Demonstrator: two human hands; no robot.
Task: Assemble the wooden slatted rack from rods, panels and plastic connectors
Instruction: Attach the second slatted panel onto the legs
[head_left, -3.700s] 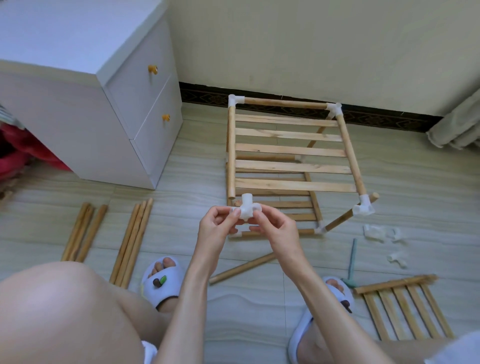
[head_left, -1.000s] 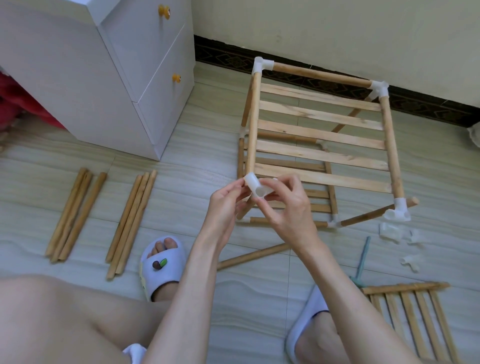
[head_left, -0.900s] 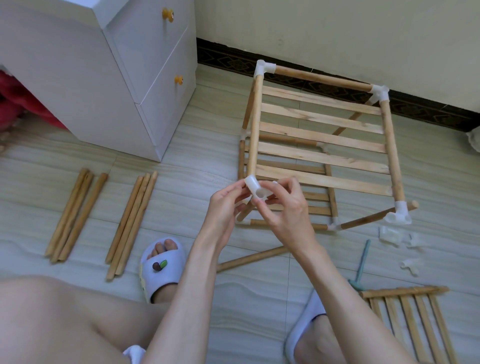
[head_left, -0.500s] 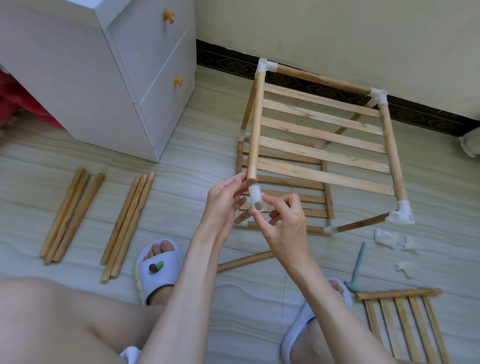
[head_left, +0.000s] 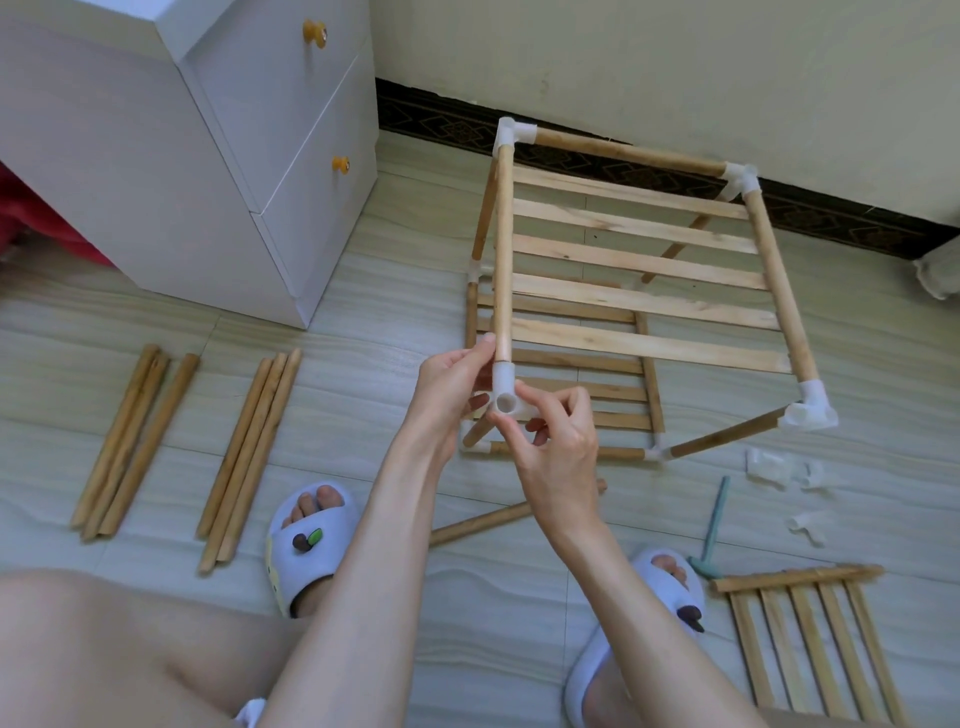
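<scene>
The connector (head_left: 504, 396) is pinched by both hands, right hand (head_left: 558, 447) at four o'clock, left hand (head_left: 451, 384) at nine, against the rod (head_left: 502, 254) end.

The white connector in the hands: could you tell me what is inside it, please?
The near end of the frame's left top rod enters the white connector's top socket. The socket facing the camera looks empty. Fingers hide the rest.

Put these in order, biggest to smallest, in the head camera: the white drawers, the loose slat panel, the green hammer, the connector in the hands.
1. white drawers
2. loose slat panel
3. green hammer
4. connector
</scene>
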